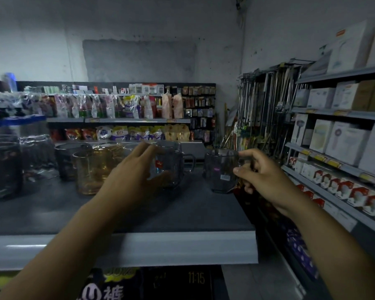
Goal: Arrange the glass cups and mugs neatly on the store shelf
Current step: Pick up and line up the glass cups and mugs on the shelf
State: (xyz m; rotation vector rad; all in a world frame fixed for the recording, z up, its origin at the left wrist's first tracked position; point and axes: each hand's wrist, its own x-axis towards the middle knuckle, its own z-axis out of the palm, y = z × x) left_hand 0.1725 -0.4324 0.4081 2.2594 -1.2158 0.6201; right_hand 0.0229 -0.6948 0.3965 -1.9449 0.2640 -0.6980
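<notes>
Two smoky grey glass mugs stand on the dark shelf top (pixel 139 215). My left hand (pixel 132 174) wraps the left side of the middle grey mug (pixel 171 165), fingers over its rim and thumb low against its front, its handle pointing right. My right hand (pixel 262 176) grips the handle of the right grey mug (pixel 221 169), which is at the shelf's right end, near the edge. Amber glass mugs (pixel 91 172) stand just left of my left hand, with a dark glass mug (pixel 69 159) behind them.
Large glass jars (pixel 4 167) crowd the shelf's far left. The shelf's white front lip (pixel 160 247) runs below my arms. To the right, racks hold white boxed goods (pixel 342 139). Across the aisle, shelves carry bagged products (pixel 126 109).
</notes>
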